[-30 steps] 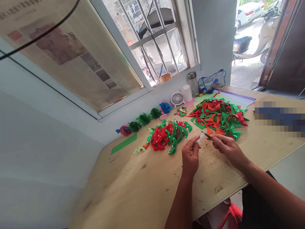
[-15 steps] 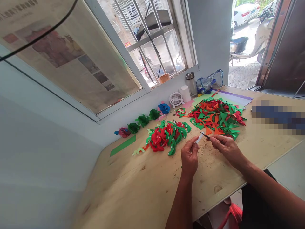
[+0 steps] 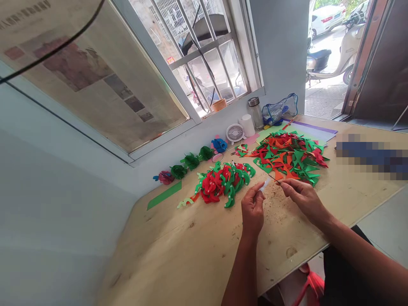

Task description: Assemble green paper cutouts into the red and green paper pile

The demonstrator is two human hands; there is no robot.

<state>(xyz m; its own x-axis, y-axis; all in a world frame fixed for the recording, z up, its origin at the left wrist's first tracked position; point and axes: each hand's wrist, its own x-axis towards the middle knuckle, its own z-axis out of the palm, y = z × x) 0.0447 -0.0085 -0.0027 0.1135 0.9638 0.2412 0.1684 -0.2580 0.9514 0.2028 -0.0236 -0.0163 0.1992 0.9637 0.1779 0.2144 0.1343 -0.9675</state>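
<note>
— Starting at the far left of the table (image 3: 172, 250)?
— A green strip (image 3: 164, 195), flat on the wood. Just behind, near the wall, a pink-and-blue flower (image 3: 165, 177), then three green flowers (image 3: 191, 161) in a row.
— And then?
— Red and green cutouts (image 3: 223, 182), heaped loosely, with small pale squares on many. Behind them, a blue flower (image 3: 219, 145), then a white fan (image 3: 235, 133) and, just beside it, a white cylinder (image 3: 247, 125), upright.
— Next, the left hand (image 3: 253, 207)?
— In front of the cutouts, above the wood. Narrow grip, thumb and fingers closed on a small white piece (image 3: 264, 185), tilted up to the right.
— Further right?
— A thin dark tool (image 3: 274, 179), pointed towards the white piece. Touching or apart: too small to tell.
— And the right hand (image 3: 302, 195)?
— Pinched closed on the near end of the dark tool, just in front of a big heap of red, orange and green scraps (image 3: 290, 157).
— Behind the scraps?
— A bottle (image 3: 256, 113), upright, then a clear bag (image 3: 280, 111) with blue edging, then purple and pale sheets (image 3: 327, 134), flat.
— And at far right?
— Something blue (image 3: 369, 155), pixelated beyond naming.
</note>
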